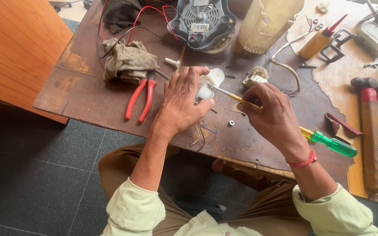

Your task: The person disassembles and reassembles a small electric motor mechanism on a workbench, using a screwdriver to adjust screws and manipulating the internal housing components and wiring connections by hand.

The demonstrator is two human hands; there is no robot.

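White plastic part (207, 87) sat near the workbench's (88, 94) front edge, gripped in my left hand (181, 102). Right hand (271, 114) pinched the yellow-shafted screwdriver (285, 122), tip touching the part. Red pliers (140, 98) lay just left, beside a rag (127, 61).

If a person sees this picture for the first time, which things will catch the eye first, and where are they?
At the centre, the left hand steadies a small white part while the right hand pokes a yellow-shafted screwdriver into it. Bright red-handled pliers lie to the left beside a crumpled rag. A green-handled screwdriver lies by the right wrist, with a hammer further right.
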